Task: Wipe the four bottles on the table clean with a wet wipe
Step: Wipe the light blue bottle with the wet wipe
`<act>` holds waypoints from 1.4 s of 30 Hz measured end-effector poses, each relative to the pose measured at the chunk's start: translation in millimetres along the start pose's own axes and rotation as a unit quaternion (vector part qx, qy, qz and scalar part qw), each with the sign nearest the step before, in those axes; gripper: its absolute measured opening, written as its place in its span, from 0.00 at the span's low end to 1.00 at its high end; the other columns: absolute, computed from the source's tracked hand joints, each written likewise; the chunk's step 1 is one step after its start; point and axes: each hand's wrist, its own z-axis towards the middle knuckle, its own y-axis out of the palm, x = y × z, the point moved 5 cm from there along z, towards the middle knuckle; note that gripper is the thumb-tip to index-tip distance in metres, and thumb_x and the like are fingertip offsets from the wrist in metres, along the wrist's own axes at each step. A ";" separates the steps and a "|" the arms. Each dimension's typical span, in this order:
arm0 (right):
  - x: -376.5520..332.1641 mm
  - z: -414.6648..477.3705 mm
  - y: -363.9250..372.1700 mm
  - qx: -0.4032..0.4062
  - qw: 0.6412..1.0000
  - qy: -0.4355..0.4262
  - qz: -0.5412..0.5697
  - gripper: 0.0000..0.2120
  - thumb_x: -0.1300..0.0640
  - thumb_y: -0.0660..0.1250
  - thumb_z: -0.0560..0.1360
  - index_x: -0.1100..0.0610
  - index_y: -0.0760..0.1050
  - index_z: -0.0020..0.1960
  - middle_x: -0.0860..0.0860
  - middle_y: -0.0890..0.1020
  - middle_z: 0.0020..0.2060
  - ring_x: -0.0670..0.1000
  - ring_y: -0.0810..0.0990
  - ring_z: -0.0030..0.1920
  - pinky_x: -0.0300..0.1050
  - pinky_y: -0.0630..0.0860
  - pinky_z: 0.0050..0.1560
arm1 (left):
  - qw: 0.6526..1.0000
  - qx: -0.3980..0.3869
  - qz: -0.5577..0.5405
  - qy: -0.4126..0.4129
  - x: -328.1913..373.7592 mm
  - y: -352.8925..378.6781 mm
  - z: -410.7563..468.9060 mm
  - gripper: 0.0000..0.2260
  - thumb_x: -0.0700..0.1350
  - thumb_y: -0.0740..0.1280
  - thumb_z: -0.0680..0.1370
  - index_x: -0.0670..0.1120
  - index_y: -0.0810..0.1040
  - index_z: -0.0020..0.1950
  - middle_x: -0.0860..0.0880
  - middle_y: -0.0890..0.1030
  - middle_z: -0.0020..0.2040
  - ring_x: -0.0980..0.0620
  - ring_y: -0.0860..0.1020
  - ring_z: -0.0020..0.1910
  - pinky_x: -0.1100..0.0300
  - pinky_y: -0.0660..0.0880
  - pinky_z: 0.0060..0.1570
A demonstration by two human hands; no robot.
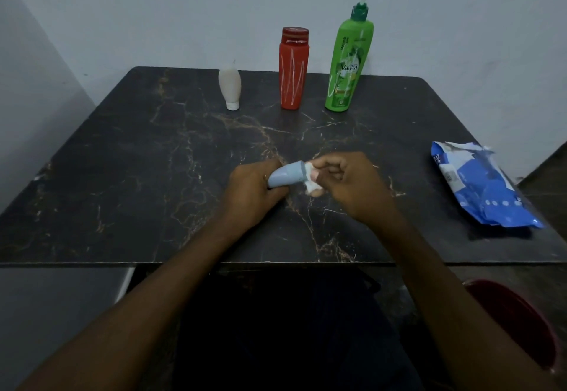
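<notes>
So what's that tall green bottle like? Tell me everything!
The green bottle is the tallest one, shiny plastic with a darker green pump on top and a leafy printed label. It stands upright near the table's far edge, rightmost in the row, beside the red bottle without touching it. No hand is on it.

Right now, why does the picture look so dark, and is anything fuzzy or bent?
In the head view the light is dim and bluish, so the table looks nearly black; the green bottle has a smeared pump top; the left hand and right hand look soft-edged; the wide lens makes the arms fan out toward the bottom corners.
</notes>
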 end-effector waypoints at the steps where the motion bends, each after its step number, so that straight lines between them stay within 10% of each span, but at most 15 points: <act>1: 1.9 -4.2 2.2 0.003 0.998 0.029 0.053 0.08 0.65 0.69 0.77 0.53 0.81 0.49 0.52 0.87 0.41 0.50 0.87 0.39 0.41 0.83 0.41 | 1.000 0.000 0.013 0.003 1.3 -0.3 -0.4 0.13 0.42 0.76 0.72 0.56 0.74 0.41 0.61 0.74 0.33 0.63 0.74 0.33 0.70 0.66 0.36; 7: -1.2 -18.6 -4.6 0.013 0.911 0.089 0.403 0.09 0.69 0.63 0.79 0.68 0.77 0.57 0.63 0.84 0.43 0.52 0.84 0.36 0.37 0.80 0.36 | 0.997 -0.020 0.074 0.002 8.7 1.6 -0.7 0.06 0.42 0.75 0.73 0.49 0.79 0.44 0.57 0.76 0.37 0.54 0.77 0.37 0.61 0.66 0.37; 13: 10.6 -4.6 -9.6 0.068 0.994 0.000 0.087 0.13 0.65 0.68 0.78 0.55 0.81 0.60 0.51 0.85 0.54 0.51 0.85 0.50 0.42 0.83 0.42 | 0.997 -0.046 0.062 0.003 6.8 7.0 0.6 0.11 0.50 0.75 0.76 0.49 0.74 0.50 0.55 0.76 0.45 0.55 0.75 0.41 0.64 0.68 0.39; 22: 16.9 18.7 1.6 0.063 0.979 0.038 0.190 0.10 0.66 0.69 0.77 0.57 0.83 0.56 0.49 0.85 0.50 0.50 0.86 0.51 0.45 0.83 0.48 | 0.987 -0.150 -0.048 -0.032 6.5 -2.2 4.5 0.10 0.56 0.57 0.86 0.51 0.69 0.58 0.51 0.72 0.54 0.54 0.74 0.49 0.59 0.73 0.46; 26: 23.8 36.7 6.5 0.057 0.968 0.074 0.232 0.11 0.68 0.69 0.76 0.57 0.82 0.56 0.52 0.86 0.52 0.51 0.85 0.53 0.47 0.83 0.51 | 0.975 -0.198 -0.054 -0.084 -2.4 -16.7 24.1 0.09 0.51 0.64 0.84 0.54 0.70 0.63 0.52 0.72 0.60 0.57 0.74 0.55 0.60 0.71 0.50; 33: 23.9 80.1 16.2 0.075 0.943 0.101 0.308 0.11 0.70 0.69 0.75 0.61 0.82 0.55 0.56 0.85 0.52 0.54 0.85 0.54 0.50 0.82 0.54 | 0.973 -0.204 0.084 -0.062 -9.1 -63.9 101.1 0.23 0.49 0.80 0.71 0.51 0.75 0.61 0.53 0.78 0.57 0.55 0.77 0.56 0.65 0.72 0.48; 42: 43.3 142.3 18.3 0.092 0.957 0.112 0.250 0.09 0.68 0.69 0.76 0.57 0.83 0.52 0.56 0.86 0.48 0.55 0.87 0.48 0.45 0.83 0.50 | 0.935 -0.231 0.262 0.053 -14.0 -87.0 220.3 0.19 0.37 0.72 0.78 0.47 0.79 0.69 0.45 0.79 0.64 0.49 0.77 0.60 0.61 0.72 0.57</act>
